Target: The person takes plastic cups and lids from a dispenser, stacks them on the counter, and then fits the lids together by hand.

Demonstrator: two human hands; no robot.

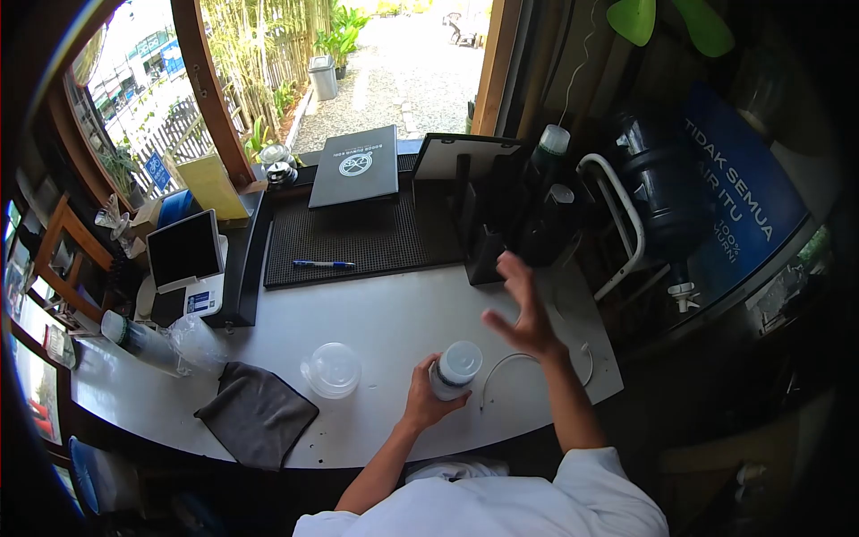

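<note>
My left hand (427,396) is wrapped round a clear plastic cup (454,371) that stands near the front of the grey table (394,318). The pale round end of the cup faces up; its contents cannot be made out. My right hand (526,318) is raised with its fingers spread and holds nothing. It is close to the black upright holders (488,255). To the left of the cup are a round clear plastic container or lid (332,370) and a dark grey cloth (257,414), which hangs partly over the front edge.
A blue pen (324,264) lies on a black ribbed mat (394,237), with a black menu folder (356,166) behind it. At left stand a tablet (186,249) and a plastic bag (199,342). A white cable (512,356) loops at right, near a large water bottle (658,192).
</note>
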